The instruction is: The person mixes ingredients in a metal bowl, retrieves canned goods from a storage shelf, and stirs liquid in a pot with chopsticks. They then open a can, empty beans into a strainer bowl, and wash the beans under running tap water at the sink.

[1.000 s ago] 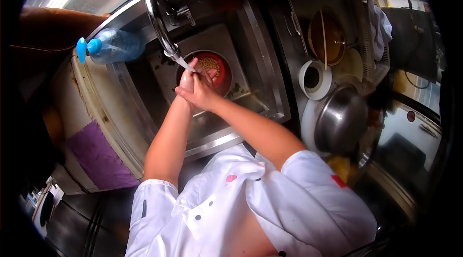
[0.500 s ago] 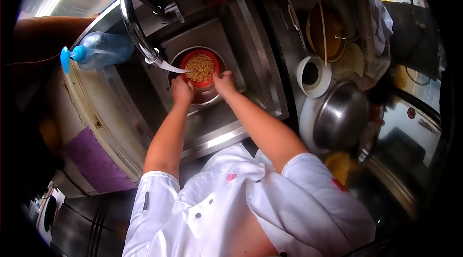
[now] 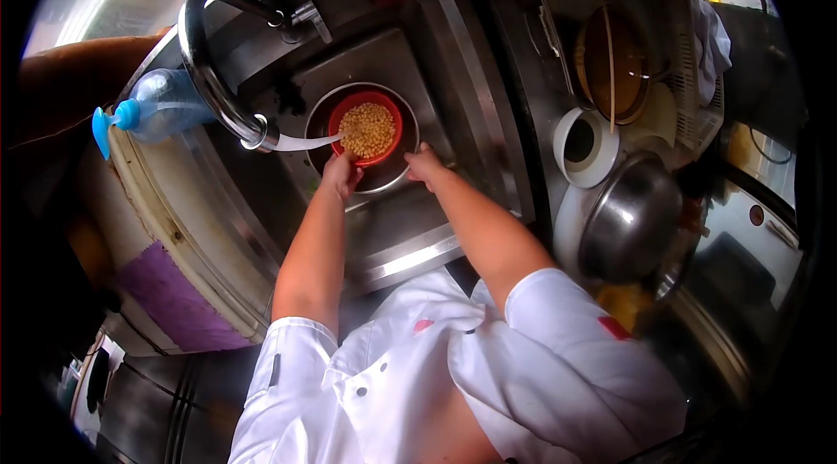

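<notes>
A red basket (image 3: 335, 119) full of yellowish beans (image 3: 366, 130) sits inside a round metal bowl (image 3: 410, 120) in the sink. My left hand (image 3: 342, 174) grips the near left rim of the red basket, with its fingers closed. At the bowl's right rim, my right hand (image 3: 424, 164) has its fingers closed on the metal edge. Water runs from the curved faucet (image 3: 260, 135) onto the left side of the basket.
A pump bottle (image 3: 161, 105) stands left of the steel sink (image 3: 410, 257). To the right are a white bowl (image 3: 586, 149), a large metal bowl (image 3: 641, 218) and a brown round pan (image 3: 621, 59). Another person's arm (image 3: 87, 81) shows at the upper left.
My hands were together under the water, then separated and moved to the basket and bowl. The faucet now appears farther left in view, and more of the beans shows.
</notes>
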A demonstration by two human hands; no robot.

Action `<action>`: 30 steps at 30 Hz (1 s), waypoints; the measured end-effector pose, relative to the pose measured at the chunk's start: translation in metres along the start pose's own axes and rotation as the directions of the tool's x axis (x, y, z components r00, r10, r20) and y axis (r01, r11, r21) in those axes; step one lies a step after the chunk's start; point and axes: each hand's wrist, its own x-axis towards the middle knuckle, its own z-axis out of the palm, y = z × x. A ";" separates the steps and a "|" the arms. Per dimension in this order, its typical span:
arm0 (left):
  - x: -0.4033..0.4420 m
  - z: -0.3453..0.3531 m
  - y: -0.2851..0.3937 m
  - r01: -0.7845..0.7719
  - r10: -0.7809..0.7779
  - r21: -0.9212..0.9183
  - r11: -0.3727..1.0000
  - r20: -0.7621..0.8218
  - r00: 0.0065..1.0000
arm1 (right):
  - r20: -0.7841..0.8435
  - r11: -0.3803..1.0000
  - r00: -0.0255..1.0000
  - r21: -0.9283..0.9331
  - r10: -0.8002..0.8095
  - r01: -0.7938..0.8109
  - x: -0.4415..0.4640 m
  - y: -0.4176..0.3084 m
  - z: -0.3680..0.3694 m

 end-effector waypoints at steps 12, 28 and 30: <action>-0.159 0.017 0.023 -0.304 0.292 0.041 0.952 0.186 0.938 | 0.075 0.971 0.969 -0.031 -0.234 0.237 -0.039 -0.032 0.016; -0.277 0.036 0.025 -0.342 0.356 -0.113 0.933 0.420 0.835 | -0.243 0.949 0.920 -0.009 -0.309 0.316 -0.179 -0.063 0.012; -0.290 0.028 0.028 -0.381 0.398 -0.123 0.916 0.397 0.827 | -0.243 0.956 0.926 -0.033 -0.289 0.290 -0.185 -0.064 0.003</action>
